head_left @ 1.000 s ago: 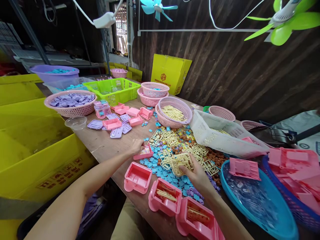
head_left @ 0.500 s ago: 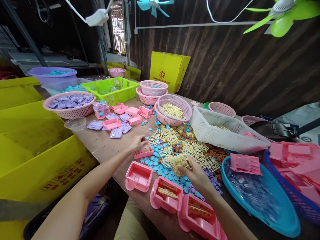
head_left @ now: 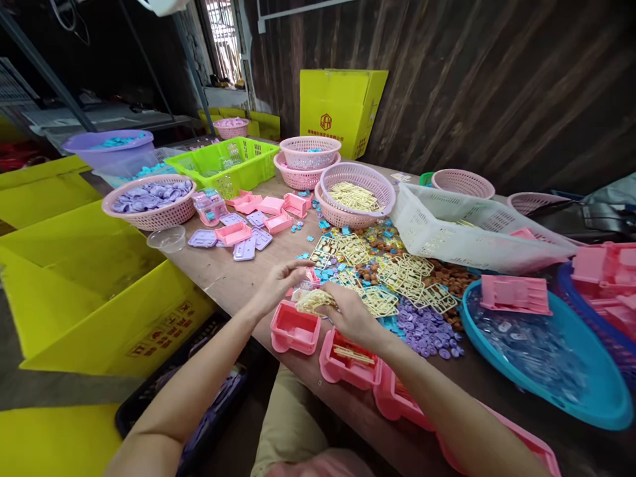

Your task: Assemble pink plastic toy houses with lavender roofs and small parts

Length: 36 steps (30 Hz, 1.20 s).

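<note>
Yellow box facing me: round orange logo with characters beneath, too small for me to read. Yellow crate at my left: orange print, likewise illegible.

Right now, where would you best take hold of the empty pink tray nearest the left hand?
Grip the pink tray by its long side walls, coming from above: it sits upright and open, apparently empty, and the left hand hovers just beyond it.

Dark wood-plank wall, barred window letting daylight in, worn wooden table, yellow cardboard boxes around.
</note>
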Each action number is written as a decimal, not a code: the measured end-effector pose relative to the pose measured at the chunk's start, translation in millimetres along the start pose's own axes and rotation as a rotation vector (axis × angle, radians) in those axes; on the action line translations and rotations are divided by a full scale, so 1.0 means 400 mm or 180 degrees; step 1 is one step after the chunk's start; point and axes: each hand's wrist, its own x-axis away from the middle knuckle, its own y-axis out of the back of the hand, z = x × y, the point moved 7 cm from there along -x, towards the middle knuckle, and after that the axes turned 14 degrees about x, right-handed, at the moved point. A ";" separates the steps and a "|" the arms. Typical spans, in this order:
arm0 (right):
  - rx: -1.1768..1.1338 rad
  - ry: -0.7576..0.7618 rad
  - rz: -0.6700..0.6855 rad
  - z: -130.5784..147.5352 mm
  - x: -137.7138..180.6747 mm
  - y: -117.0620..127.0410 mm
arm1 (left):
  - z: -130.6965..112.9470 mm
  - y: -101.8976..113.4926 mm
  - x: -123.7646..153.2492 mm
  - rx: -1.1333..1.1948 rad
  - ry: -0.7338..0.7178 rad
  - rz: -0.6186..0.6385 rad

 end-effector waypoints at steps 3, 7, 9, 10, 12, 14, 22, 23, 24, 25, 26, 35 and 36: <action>0.0103 -0.0153 0.0099 -0.009 -0.005 -0.040 | 0.050 0.046 0.066 0.0148 0.0428 -0.0154; 0.0604 0.0032 0.0532 0.008 -0.011 -0.106 | 0.094 0.083 0.123 -0.0464 0.0383 -0.0463; 0.0769 -0.0008 0.0621 0.016 -0.017 -0.130 | 0.095 0.098 0.138 -0.1028 0.0205 -0.0718; 0.0815 -0.0035 0.0655 0.021 -0.019 -0.141 | 0.096 0.103 0.143 -0.1291 0.0141 -0.0791; 0.0967 -0.0072 0.0747 0.035 -0.023 -0.161 | 0.100 0.108 0.149 -0.1665 0.0072 -0.0817; 0.1162 -0.0153 0.0816 0.051 -0.025 -0.174 | 0.107 0.111 0.155 -0.1777 0.0007 -0.0796; 0.1722 -0.0437 0.0899 0.085 -0.024 -0.198 | 0.115 0.093 0.184 -0.1462 -0.0148 -0.0895; 0.1736 -0.0427 0.0914 0.084 -0.023 -0.202 | 0.112 0.086 0.186 -0.1527 -0.0186 -0.0857; 0.1743 -0.0426 0.0918 0.082 -0.022 -0.206 | 0.109 0.080 0.187 -0.1599 -0.0239 -0.0833; 0.1747 -0.0434 0.0908 0.079 -0.019 -0.209 | 0.107 0.076 0.188 -0.1672 -0.0297 -0.0830; 0.1752 -0.0449 0.0884 0.075 -0.016 -0.211 | 0.106 0.074 0.189 -0.1741 -0.0349 -0.0844; 0.1526 -0.0368 0.1044 0.045 0.039 -0.253 | 0.154 0.027 0.179 -0.2808 -0.0570 -0.0290; 0.1505 -0.0375 0.1009 0.046 0.048 -0.237 | 0.160 0.024 0.178 -0.2981 -0.0578 -0.0214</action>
